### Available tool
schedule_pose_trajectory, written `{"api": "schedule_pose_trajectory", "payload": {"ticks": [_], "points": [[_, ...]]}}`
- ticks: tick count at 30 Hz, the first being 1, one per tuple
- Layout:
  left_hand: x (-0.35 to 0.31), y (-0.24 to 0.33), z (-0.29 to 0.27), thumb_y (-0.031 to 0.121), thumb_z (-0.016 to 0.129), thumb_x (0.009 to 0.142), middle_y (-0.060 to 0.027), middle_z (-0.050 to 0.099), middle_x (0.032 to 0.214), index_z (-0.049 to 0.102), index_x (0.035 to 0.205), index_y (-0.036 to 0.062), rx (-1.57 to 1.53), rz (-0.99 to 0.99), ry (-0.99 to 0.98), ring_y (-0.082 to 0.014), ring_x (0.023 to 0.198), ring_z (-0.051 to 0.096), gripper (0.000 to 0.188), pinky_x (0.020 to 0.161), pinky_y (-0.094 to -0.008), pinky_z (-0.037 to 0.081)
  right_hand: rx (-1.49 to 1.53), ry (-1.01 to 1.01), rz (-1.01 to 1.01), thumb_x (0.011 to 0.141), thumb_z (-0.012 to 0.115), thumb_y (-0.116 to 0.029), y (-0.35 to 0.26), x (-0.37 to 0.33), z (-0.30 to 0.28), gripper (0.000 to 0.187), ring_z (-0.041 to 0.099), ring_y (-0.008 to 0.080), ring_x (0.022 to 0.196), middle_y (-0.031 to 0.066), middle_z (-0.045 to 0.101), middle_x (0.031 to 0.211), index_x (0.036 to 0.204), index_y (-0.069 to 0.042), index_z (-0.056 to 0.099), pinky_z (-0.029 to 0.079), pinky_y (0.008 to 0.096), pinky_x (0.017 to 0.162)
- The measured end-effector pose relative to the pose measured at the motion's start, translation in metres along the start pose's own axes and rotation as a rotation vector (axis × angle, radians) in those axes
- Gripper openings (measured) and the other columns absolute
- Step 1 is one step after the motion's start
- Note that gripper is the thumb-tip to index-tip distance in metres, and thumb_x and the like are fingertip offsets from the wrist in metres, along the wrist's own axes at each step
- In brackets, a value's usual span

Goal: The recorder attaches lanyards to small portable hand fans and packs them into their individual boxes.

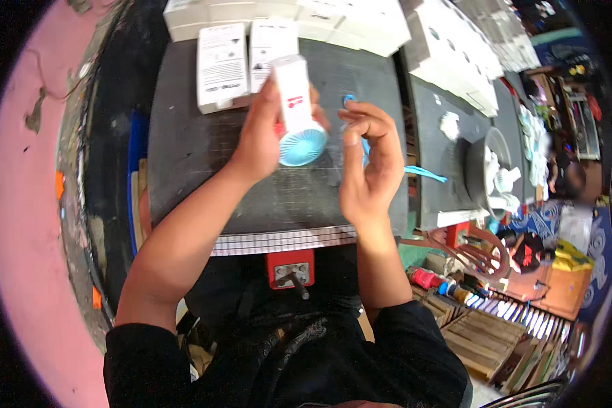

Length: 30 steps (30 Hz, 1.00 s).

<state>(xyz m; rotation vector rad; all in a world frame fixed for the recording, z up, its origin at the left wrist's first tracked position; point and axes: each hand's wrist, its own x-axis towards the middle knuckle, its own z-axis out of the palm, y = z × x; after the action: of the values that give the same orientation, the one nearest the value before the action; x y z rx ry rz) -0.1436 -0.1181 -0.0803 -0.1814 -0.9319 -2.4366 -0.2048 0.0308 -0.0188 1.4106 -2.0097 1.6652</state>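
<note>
My left hand is closed round a small handheld fan. The fan's round light-blue ribbed head points toward me, and its white, box-like body with a red mark extends away; its far side is hidden by my fingers. To the right, my right hand is raised over the table, palm turned inward, its fingers loosely bent and apart from the thumb. A blue strap runs behind my right hand and out over the table's right edge. Whether that hand touches it is unclear.
Two white printed boxes stand on the dark table beyond my left hand. Rows of white boxes line the back. On a side table at right sit more boxes and a grey basin holding white parts. A red clamp-like fitting is below the front edge.
</note>
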Motion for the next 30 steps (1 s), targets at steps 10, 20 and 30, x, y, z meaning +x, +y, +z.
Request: {"api": "schedule_pose_trajectory", "payload": {"ticks": [10,20,30], "points": [[0.001,0.007,-0.002,0.057,0.024,0.111,-0.0054,0.052,0.096,0.046,0.120,0.0096,0.239,-0.036,-0.076,-0.0218,0.091,0.065,0.053,0.087,-0.0453,0.058,-0.594,0.234,0.567,0.094,0.075,-0.025,0.189,0.006,-0.223,0.028,0.064,0.0139,0.070,0.0093,0.073,0.078,0.097,0.003,0.075,0.052,0.0317,0.069],[0.002,0.008,-0.001,0.058,0.023,0.111,-0.0052,0.052,0.095,0.046,0.117,0.0100,0.256,-0.070,-0.086,-0.0212,0.090,0.065,0.053,0.085,-0.0443,0.059,-0.762,0.217,0.685,0.082,0.087,-0.026,0.227,0.006,-0.247,0.041,0.069,0.0186,0.071,0.0111,0.075,0.082,0.106,0.003,0.072,0.054,0.0333,0.069],[0.002,0.004,-0.007,0.055,0.024,0.112,-0.0055,0.053,0.096,0.047,0.123,0.0090,0.249,-0.069,-0.132,-0.0214,0.090,0.067,0.053,0.084,-0.0439,0.060,-0.412,0.407,0.461,0.095,0.076,-0.016,0.200,-0.025,-0.226,0.023,0.067,0.0116,0.079,0.0071,0.075,0.091,0.107,0.003,0.075,0.053,0.0271,0.076]]}}
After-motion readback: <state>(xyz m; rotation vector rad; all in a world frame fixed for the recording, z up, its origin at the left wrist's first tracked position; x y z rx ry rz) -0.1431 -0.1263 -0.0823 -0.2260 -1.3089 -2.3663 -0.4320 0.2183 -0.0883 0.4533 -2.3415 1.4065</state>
